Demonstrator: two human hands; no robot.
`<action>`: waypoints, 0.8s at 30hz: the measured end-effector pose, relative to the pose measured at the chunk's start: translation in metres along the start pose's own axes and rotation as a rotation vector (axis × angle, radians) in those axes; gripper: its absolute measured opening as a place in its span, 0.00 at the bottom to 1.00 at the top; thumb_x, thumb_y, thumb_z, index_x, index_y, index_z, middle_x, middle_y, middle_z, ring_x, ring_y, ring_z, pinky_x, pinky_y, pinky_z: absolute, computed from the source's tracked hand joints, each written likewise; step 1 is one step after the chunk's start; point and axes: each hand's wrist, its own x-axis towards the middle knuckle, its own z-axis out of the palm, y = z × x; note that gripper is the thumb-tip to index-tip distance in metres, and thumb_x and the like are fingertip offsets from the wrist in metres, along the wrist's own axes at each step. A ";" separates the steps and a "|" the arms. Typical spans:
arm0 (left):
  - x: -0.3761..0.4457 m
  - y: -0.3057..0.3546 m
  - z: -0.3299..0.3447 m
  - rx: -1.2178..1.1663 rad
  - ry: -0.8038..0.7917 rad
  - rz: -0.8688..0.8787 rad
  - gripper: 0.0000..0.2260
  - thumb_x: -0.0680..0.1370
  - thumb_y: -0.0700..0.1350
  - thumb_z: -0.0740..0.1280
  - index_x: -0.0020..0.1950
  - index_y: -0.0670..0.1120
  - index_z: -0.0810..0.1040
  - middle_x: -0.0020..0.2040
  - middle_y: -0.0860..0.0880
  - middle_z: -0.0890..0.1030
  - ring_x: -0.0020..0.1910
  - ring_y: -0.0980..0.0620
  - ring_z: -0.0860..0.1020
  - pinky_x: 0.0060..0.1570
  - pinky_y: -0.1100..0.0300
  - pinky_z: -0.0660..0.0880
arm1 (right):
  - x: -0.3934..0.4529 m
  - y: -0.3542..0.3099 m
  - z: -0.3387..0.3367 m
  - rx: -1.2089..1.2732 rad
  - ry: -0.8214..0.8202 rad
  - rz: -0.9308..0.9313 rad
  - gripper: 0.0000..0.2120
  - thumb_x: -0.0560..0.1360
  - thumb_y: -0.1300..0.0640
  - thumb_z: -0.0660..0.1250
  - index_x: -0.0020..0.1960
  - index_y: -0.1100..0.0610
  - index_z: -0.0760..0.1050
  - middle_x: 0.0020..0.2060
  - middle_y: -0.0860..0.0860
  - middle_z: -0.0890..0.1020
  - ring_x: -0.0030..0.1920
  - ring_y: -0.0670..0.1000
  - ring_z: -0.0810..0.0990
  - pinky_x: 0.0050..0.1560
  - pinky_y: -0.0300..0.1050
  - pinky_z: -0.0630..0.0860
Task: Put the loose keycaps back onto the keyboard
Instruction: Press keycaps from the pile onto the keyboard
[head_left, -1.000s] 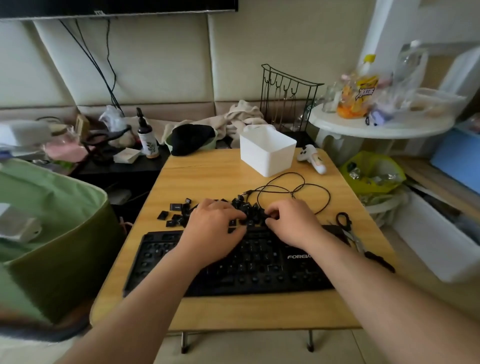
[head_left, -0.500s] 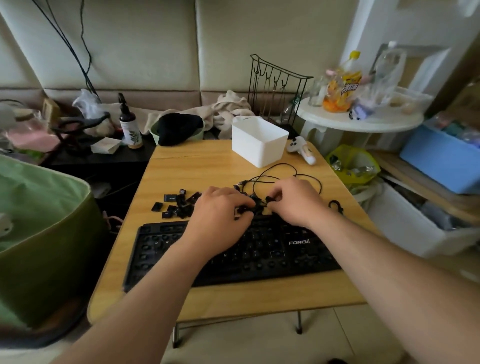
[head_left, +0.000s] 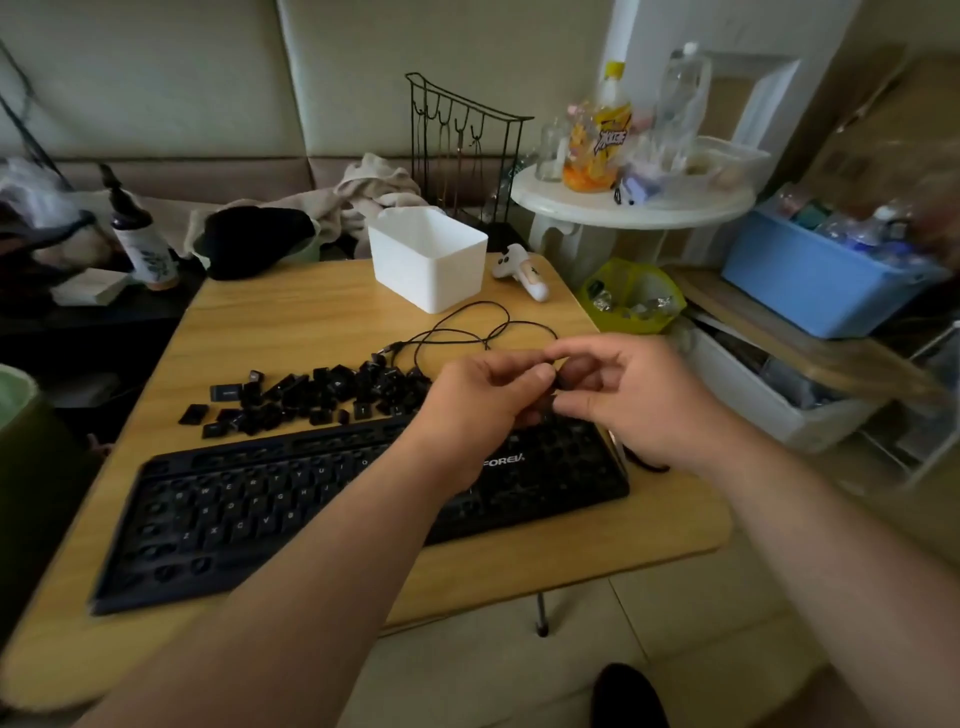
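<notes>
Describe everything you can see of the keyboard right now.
The keyboard is black, plastic-looking, lying flat and slightly askew on the wooden table. White-lettered keys fill its left part; white lettering reading FOREV shows at right. The right section looks partly bare, though blurred. Both forearms cross above it. Loose keycaps lie just behind its far edge.

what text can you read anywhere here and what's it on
"FOREV": white brand mark on the keyboard, its end may be cut off by blur.
"W E R T Y", "F G H": faint letters on fitted keys.
Yellow bottle label: bold lettering, too blurred to read.
Spray bottle label: too small to read.
Loose keycaps: legends too small to read.
</notes>
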 end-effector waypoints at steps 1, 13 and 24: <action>0.002 -0.002 0.005 0.006 -0.018 -0.005 0.09 0.82 0.40 0.70 0.61 0.43 0.85 0.50 0.44 0.87 0.44 0.53 0.83 0.47 0.61 0.80 | -0.001 0.002 -0.008 0.021 -0.042 0.006 0.24 0.71 0.69 0.77 0.59 0.45 0.82 0.48 0.54 0.86 0.49 0.53 0.86 0.53 0.44 0.84; 0.006 -0.015 0.015 0.054 0.008 -0.079 0.17 0.81 0.38 0.70 0.69 0.48 0.75 0.50 0.47 0.88 0.51 0.49 0.85 0.58 0.51 0.82 | 0.017 0.034 -0.019 -0.113 -0.155 0.006 0.19 0.76 0.64 0.74 0.62 0.46 0.82 0.49 0.47 0.87 0.51 0.45 0.85 0.57 0.40 0.79; -0.013 -0.038 0.014 1.240 -0.042 0.385 0.13 0.81 0.55 0.66 0.64 0.58 0.81 0.60 0.58 0.82 0.59 0.52 0.74 0.60 0.54 0.74 | 0.012 0.069 -0.040 -0.385 -0.173 0.093 0.15 0.79 0.57 0.72 0.63 0.43 0.80 0.50 0.43 0.79 0.50 0.45 0.78 0.53 0.48 0.78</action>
